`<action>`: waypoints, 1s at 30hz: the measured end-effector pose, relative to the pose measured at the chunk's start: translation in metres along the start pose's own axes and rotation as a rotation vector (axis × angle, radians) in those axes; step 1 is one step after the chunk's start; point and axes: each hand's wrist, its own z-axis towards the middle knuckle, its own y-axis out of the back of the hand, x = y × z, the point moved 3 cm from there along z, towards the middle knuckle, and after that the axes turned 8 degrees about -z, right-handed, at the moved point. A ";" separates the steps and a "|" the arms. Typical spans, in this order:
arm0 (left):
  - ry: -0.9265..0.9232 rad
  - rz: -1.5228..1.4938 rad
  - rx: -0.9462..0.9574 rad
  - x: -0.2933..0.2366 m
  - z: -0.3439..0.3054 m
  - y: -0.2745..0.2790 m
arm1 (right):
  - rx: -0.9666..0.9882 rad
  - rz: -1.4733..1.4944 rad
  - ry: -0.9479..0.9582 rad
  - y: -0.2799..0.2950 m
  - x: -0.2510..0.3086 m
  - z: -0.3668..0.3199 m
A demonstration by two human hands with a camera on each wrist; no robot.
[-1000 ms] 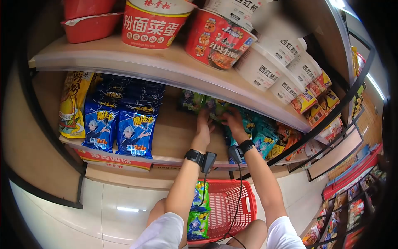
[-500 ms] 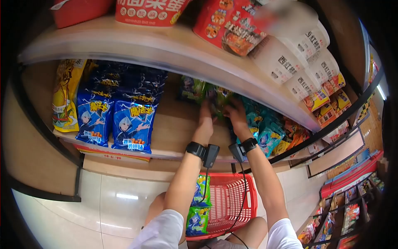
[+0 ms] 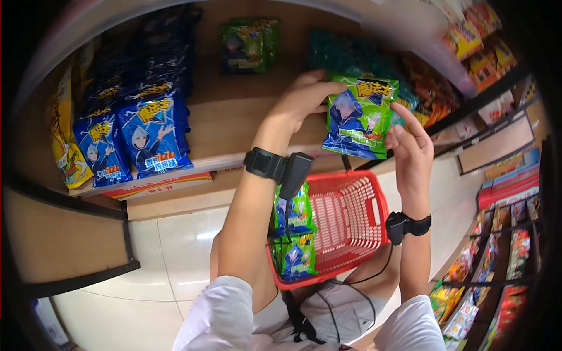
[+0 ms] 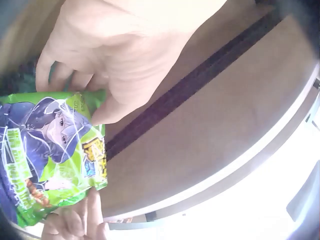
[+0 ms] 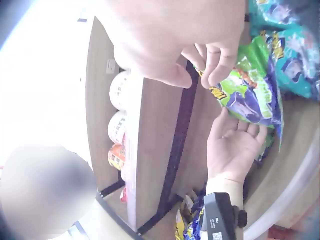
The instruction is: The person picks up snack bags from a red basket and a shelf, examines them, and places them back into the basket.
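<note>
A green and purple snack packet (image 3: 360,120) with a cartoon figure on its front is held up before the shelf. My left hand (image 3: 295,105) pinches its upper left corner; in the left wrist view the thumb (image 4: 115,110) lies on the front and the fingers are partly hidden behind. At the opposite edge, my right hand (image 3: 413,155) holds the packet with its fingertips, the index finger along the side. Below stands a red basket (image 3: 381,205), with green packets (image 3: 295,251) of the same kind lined up along its left side.
Blue packets (image 3: 153,137) and a yellow packet (image 3: 67,140) fill the shelf's left end. More green packets (image 3: 246,47) stand farther back, with teal packets (image 5: 300,62) to their right. The upper shelf edge (image 3: 281,9) overhangs this. Black cables (image 3: 374,272) hang near the basket.
Both hands have come out from deep in the shelf, bringing a green packet forward and to the right, above the basket. The head view has tipped downward.
</note>
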 end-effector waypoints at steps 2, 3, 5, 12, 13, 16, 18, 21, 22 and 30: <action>0.085 0.175 0.104 0.000 -0.010 -0.017 | -0.064 0.057 -0.052 0.026 -0.019 -0.013; 0.099 0.211 0.123 0.010 -0.008 -0.020 | -0.124 0.067 -0.039 0.033 -0.027 -0.019; 0.142 0.266 0.165 0.026 -0.013 -0.029 | -0.146 0.111 -0.065 0.050 -0.050 -0.031; 0.411 0.320 0.158 0.070 -0.079 -0.041 | 0.131 0.225 -0.388 0.049 -0.105 -0.082; 0.410 0.437 0.229 0.079 -0.084 -0.038 | 0.203 0.178 -0.406 0.051 -0.117 -0.091; 0.616 0.616 0.279 0.089 -0.110 -0.042 | 0.433 0.077 -0.466 0.055 -0.138 -0.111; 0.704 0.661 0.347 0.105 -0.120 -0.028 | 0.590 0.025 -0.572 0.057 -0.160 -0.125; 0.835 0.771 0.399 0.116 -0.136 -0.018 | 0.687 0.090 -0.611 0.041 -0.179 -0.149; 0.852 0.862 0.427 0.121 -0.140 -0.015 | 0.744 0.089 -0.652 0.038 -0.185 -0.158; 0.613 1.469 0.660 0.182 -0.176 -0.007 | 0.741 -0.067 -0.680 0.027 -0.246 -0.215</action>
